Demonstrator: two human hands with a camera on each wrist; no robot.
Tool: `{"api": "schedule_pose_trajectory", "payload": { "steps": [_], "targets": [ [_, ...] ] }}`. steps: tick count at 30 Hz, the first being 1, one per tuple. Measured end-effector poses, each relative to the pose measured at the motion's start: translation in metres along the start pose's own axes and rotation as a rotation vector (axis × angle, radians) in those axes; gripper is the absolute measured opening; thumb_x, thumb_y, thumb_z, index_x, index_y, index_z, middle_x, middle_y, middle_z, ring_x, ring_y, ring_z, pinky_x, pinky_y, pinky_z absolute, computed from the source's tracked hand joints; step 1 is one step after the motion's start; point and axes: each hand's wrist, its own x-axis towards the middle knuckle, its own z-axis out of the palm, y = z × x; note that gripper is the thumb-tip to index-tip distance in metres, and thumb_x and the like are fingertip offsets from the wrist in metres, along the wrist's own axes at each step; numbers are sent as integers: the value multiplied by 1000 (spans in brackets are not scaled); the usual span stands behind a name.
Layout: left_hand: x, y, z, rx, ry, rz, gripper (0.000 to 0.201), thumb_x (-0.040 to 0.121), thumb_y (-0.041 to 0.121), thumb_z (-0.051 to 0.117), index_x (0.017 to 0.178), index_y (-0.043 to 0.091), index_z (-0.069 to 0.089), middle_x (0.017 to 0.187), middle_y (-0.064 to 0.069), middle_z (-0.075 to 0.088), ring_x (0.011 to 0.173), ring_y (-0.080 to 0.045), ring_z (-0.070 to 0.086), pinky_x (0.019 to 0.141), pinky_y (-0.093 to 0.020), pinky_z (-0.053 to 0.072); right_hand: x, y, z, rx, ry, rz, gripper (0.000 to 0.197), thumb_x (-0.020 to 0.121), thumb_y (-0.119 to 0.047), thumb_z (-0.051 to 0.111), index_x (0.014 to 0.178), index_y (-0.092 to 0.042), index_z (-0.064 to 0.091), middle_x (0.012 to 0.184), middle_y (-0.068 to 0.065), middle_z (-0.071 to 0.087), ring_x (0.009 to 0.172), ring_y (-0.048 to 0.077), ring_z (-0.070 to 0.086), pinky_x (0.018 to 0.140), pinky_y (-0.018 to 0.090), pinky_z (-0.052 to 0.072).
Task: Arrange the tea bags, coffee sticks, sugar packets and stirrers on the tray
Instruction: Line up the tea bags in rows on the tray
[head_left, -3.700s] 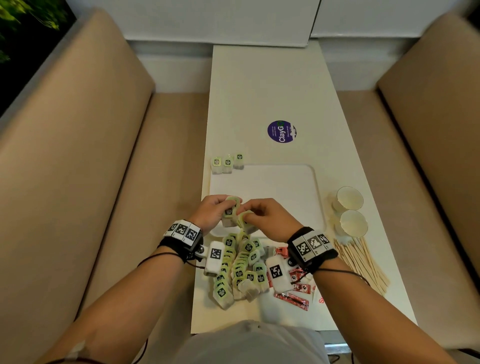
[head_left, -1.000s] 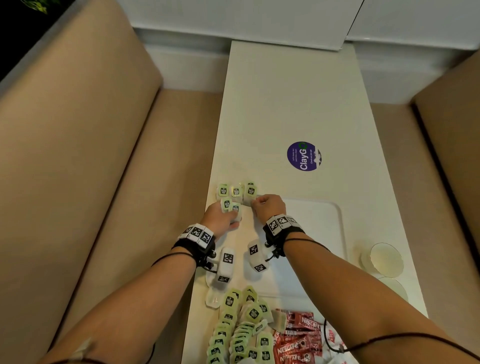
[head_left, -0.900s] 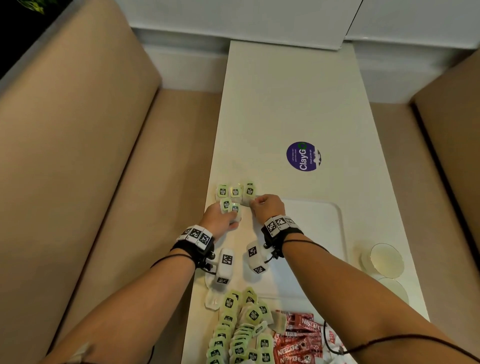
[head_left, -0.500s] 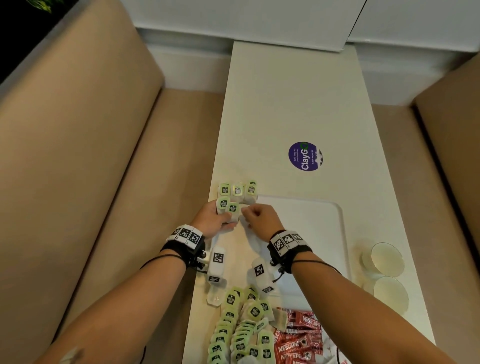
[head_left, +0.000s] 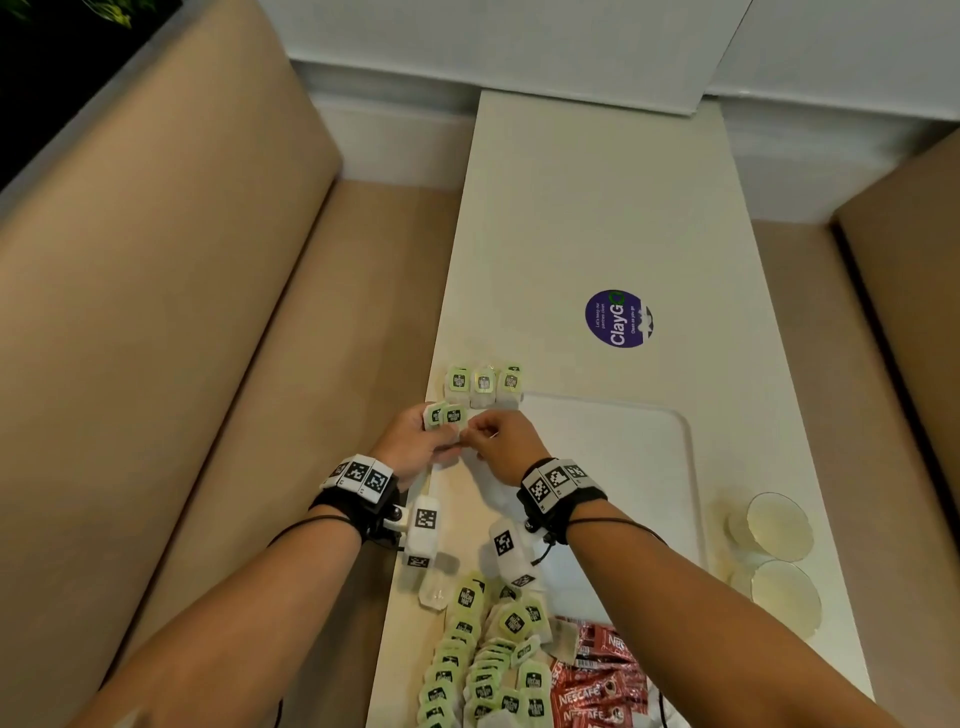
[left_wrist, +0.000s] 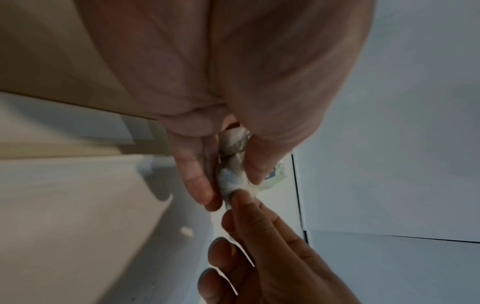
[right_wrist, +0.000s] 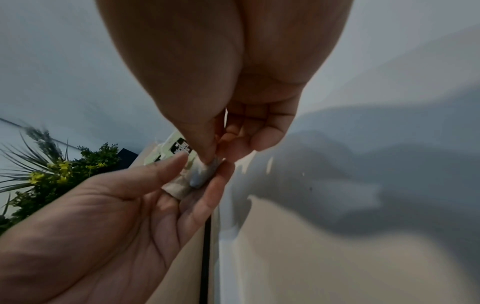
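Over the far-left corner of the white tray (head_left: 623, 467), the left hand (head_left: 415, 444) grips a small bunch of green-tagged tea bags (head_left: 445, 415) between thumb and fingers, while the right hand (head_left: 506, 447) pinches 1 bag from that bunch with thumb and forefinger. Just beyond both hands, 3 tea bags (head_left: 483, 384) lie in a row at the tray's far edge. Behind the wrists, toward the person, sit a heap of loose tea bags (head_left: 483, 670) and red coffee sticks (head_left: 597, 675). To the right of the right arm rest 2 paper cups (head_left: 776, 561).
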Motion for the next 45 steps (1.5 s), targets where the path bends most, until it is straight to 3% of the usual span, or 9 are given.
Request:
{"api": "schedule_pose_trajectory", "payload": {
  "steps": [3,13,16,19,21,29,32,37,45],
  "targets": [
    [-2,1,-3,-46,39,-9,28,96,-9,52,111,11,64,104,-10,75,93,-27,73,87,-37,59,8,0,-5,-8,52,28,11,95,-22,68,85,-18,72,82,3,72,79,21,69,83,38,58],
    [-3,-13,-27,162,183,23,28,97,-3,54,104,20,67,106,-3,72,105,-20,66,75,-23,48,27,-10,5,-27,124,180,20,92,-24,68,72,-22,71,70,-5,66,68,10,58,67,20,43],
    [-5,-12,-30,182,202,23,28,95,0,60,100,27,67,100,-3,69,87,-15,65,74,-25,51,32,-14,10,-37,150,228,37,90,-21,66,53,-19,60,51,-9,52,53,11,49,57,19,41],
    [-6,-11,-30,184,218,54,23,92,3,68,101,25,67,96,-5,72,81,-18,67,75,-37,55,35,-18,12,-78,152,237,31,90,-23,64,66,-5,70,58,1,55,57,18,51,58,28,48],
    [-6,-10,-29,196,202,97,21,91,3,69,101,21,69,92,-4,73,73,-12,66,69,-31,53,35,-19,12,-87,159,233,30,89,-23,63,72,-1,71,63,4,59,61,21,54,63,33,52],
    [-5,-2,-24,222,165,167,27,90,-1,67,98,25,69,84,9,76,74,-1,69,68,-17,52,8,-12,10,15,140,102,30,98,-37,61,70,-25,60,69,-8,61,64,6,54,64,23,41],
    [-5,-1,-17,191,156,181,21,89,0,71,96,20,69,85,3,75,70,-3,66,64,-17,51,-7,-5,13,54,45,25,42,101,-42,54,80,-9,70,75,5,69,66,19,59,72,34,51],
    [-4,0,-5,179,98,191,22,85,-4,73,98,13,68,90,-2,75,82,-10,70,75,-18,55,-14,11,18,134,33,-42,31,95,-49,64,85,-22,73,73,-4,68,64,10,56,73,43,55],
    [0,-1,-4,240,109,215,21,84,7,78,104,11,70,96,-7,72,87,-16,66,85,-28,56,-7,17,-3,64,93,-11,23,99,-33,63,77,-29,70,64,-13,61,58,1,52,66,22,43]
  ]
}}
